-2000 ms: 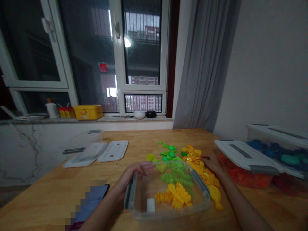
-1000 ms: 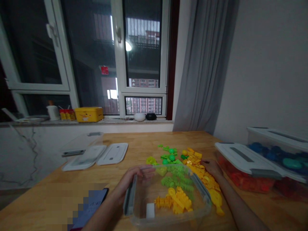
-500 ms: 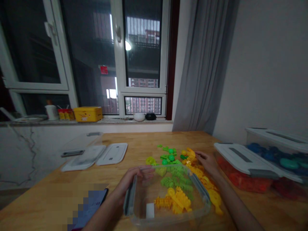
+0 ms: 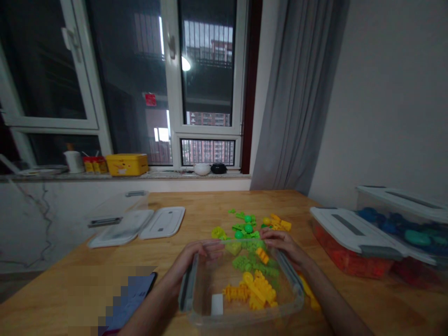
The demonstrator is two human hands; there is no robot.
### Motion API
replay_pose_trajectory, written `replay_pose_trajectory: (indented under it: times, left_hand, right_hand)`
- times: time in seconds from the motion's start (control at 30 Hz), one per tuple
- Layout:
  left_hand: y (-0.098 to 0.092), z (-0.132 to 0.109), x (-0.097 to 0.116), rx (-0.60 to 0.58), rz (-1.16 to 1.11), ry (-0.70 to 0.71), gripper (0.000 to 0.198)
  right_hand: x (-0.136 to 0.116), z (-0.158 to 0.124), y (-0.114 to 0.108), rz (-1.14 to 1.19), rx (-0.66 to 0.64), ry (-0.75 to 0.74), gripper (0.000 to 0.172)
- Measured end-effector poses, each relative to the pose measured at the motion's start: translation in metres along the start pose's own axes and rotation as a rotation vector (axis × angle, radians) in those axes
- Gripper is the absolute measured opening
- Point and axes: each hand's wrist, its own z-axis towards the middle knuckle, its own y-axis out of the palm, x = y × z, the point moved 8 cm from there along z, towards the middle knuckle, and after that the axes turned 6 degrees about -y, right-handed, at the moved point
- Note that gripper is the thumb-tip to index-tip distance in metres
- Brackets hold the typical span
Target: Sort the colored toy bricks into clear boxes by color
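Observation:
A clear plastic box (image 4: 245, 322) with grey side clips stands in front of me, holding several yellow toy pieces (image 4: 259, 291). Its far left edge is gripped by my left hand (image 4: 201, 254), fingers over the wall. My right hand (image 4: 285, 245) is above the far right corner, fingers stretched over the rim and apparently holding nothing. Just below those fingers, a small yellow piece (image 4: 262, 255) shows inside the box, apparently dropping. Green toy pieces (image 4: 248, 228) lie behind the box, some visible through its wall. More yellow pieces (image 4: 280, 223) lie beyond my right hand; my right arm partly hides others.
At right stand a white-lidded box of red pieces (image 4: 350, 256) and a box of blue pieces (image 4: 416, 238). White lids (image 4: 163, 223) and another clear box (image 4: 119, 210) are at left. A phone (image 4: 131, 298), partly pixelated, lies near my left forearm.
My right hand has moved left from the yellow pieces to the box's far right corner. A small yellow piece now shows inside the box, and fewer yellow pieces are visible beyond it.

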Motion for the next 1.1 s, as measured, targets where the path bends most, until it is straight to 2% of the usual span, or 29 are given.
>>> replay_pose_trajectory:
  times: [0.1, 0.17, 0.3, 0.37, 0.47, 0.63, 0.8, 0.9, 1.1]
  left_hand:
    - [-0.005, 0.003, -0.002, -0.01, 0.014, -0.008, 0.047]
    - [-0.006, 0.005, -0.003, -0.011, 0.026, -0.006, 0.047]
    - [-0.005, 0.006, -0.003, -0.004, 0.043, 0.0, 0.046]
    - [-0.003, 0.005, -0.002, 0.006, 0.049, 0.008, 0.044]
    - [-0.002, 0.004, -0.001, 0.016, 0.053, 0.01, 0.045]
    - [-0.006, 0.005, 0.0, 0.042, 0.067, 0.027, 0.045]
    - [-0.011, 0.007, 0.0, 0.057, 0.086, 0.05, 0.045]
    - [-0.01, 0.004, 0.003, 0.082, 0.113, 0.07, 0.047]
    - [-0.007, 0.002, 0.016, 0.155, 0.173, 0.137, 0.031]
  right_hand:
    - [0.004, 0.002, -0.019, 0.034, 0.114, 0.018, 0.037]
    - [0.003, 0.008, -0.043, -0.027, 0.228, 0.008, 0.041]
    - [0.0, 0.025, -0.107, -0.467, 0.45, 0.017, 0.047]
    - [0.005, 0.031, -0.133, -0.617, 0.491, 0.049, 0.041]
    - [0.021, 0.031, -0.156, -0.714, 0.469, 0.112, 0.03]
    - [0.045, 0.01, -0.173, -0.815, 0.368, 0.204, 0.03]
    - [0.057, -0.001, -0.181, -0.805, 0.249, 0.258, 0.035]
    - [0.06, -0.002, -0.181, -0.775, 0.204, 0.255, 0.041]
    - [0.059, -0.005, -0.175, -0.744, 0.184, 0.275, 0.041]
